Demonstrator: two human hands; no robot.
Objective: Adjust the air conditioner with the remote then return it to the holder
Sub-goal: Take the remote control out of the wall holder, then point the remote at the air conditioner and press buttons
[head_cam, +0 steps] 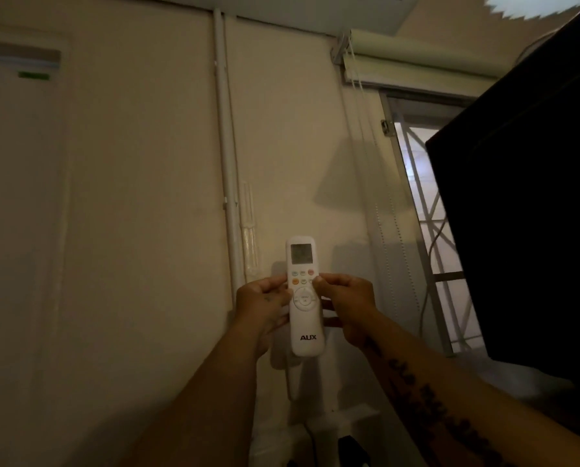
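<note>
A white remote (306, 328) with a small screen, coloured buttons and a round pad stands upright in front of the wall, held in both hands. My left hand (265, 310) grips its left side from behind. My right hand (347, 306) holds its right side, thumb resting near the upper buttons. A white holder (279, 269) on the wall shows partly behind the remote. The air conditioner (19, 129), a tall white unit with a green display, stands at the far left.
A white pipe (226, 163) runs down the wall just left of the remote. A rolled blind (416, 65) with cords hangs over the window (426, 214) at right. A large dark object (524, 214) fills the right side.
</note>
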